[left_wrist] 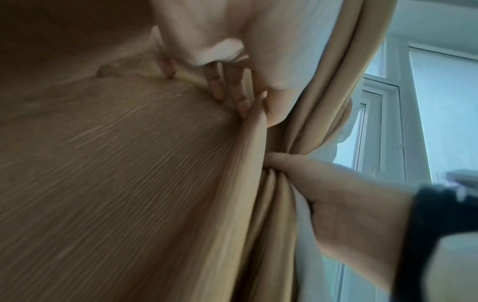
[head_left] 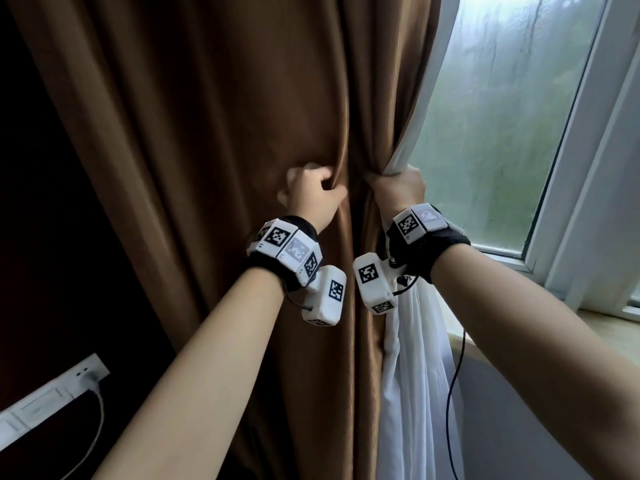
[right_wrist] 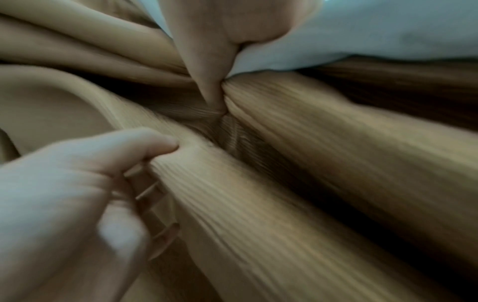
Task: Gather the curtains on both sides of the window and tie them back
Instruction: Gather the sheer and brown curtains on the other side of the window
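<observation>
A brown curtain [head_left: 207,133] hangs left of the window [head_left: 502,116], with a white sheer curtain [head_left: 415,375] behind its right edge. My left hand [head_left: 311,194] grips a fold of the brown fabric at mid height, fingers curled into it. In the left wrist view the left hand [left_wrist: 243,102] digs its fingers into the ribbed cloth. A little to the right, my right hand [head_left: 398,190] clutches the bunched edge of the brown curtain together with the white sheer. The right wrist view shows the right hand [right_wrist: 214,61] pinching the gathered folds and the left hand [right_wrist: 77,173] below it.
A white wall socket strip [head_left: 83,372] with a plugged-in cable sits low on the dark wall at the left. A black cable [head_left: 453,375] hangs beside the sheer. The window sill [head_left: 606,320] and white window frame [head_left: 588,133] lie to the right.
</observation>
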Tool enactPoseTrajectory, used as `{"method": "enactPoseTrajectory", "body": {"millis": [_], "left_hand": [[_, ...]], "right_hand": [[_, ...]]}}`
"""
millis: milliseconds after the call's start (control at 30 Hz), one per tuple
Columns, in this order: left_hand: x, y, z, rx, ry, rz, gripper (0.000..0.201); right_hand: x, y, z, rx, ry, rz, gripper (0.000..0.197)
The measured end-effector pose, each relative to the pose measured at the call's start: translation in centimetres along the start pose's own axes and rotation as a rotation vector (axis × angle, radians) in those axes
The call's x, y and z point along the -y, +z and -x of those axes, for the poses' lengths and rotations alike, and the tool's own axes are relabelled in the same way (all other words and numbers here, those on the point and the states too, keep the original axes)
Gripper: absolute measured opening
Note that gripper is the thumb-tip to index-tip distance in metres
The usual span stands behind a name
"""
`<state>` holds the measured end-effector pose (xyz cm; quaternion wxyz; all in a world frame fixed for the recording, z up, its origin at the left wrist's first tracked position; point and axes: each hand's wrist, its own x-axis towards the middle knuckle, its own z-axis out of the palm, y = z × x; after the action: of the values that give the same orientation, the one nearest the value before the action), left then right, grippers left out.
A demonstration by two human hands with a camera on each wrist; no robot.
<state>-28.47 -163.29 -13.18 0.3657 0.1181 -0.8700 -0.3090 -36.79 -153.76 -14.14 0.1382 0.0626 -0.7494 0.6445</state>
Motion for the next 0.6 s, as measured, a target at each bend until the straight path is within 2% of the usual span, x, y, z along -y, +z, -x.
{"method": "enactPoseTrajectory", "body": {"millis": [67,167,267,400,467,533,567,600], "left_hand": [[0.2,0.3,-0.1,0.038,0.017,0.028,0.022],[0.0,0.8,-0.1,0.077,0.070,0.219,0.020],[-0.3,1.2,0.0,0.162,0.029,0.360,0.024],[-0.6,1.8,0.2,0.197,-0.049,0.476,0.028],[-0.7,2.3,0.4,0.226,-0.080,0.518,0.029],[-0.9,2.7,0.7,0.271,-0.095,0.549,0.029],[-1.0,2.8,0.7,0.288,-0.098,0.550,0.029],[-0.9,2.9,0.6,0.302,-0.099,0.549,0.029]], "right_hand": [[-0.1,-0.3,-0.1,0.001,-0.010,-0.022,0.041],[-0.1,-0.5,0.4,0.058,-0.014,-0.128,0.041],[-0.1,-0.9,1.2,0.199,0.005,-0.308,0.034],[0.2,-1.6,1.5,0.383,-0.040,-0.329,0.021],[0.4,-1.3,1.2,0.405,-0.047,-0.295,0.031],[0.6,-0.8,1.0,0.417,-0.042,-0.263,0.055],[0.6,-0.6,0.9,0.418,-0.033,-0.251,0.061],[0.5,-0.5,0.7,0.420,-0.023,-0.241,0.054]]}}
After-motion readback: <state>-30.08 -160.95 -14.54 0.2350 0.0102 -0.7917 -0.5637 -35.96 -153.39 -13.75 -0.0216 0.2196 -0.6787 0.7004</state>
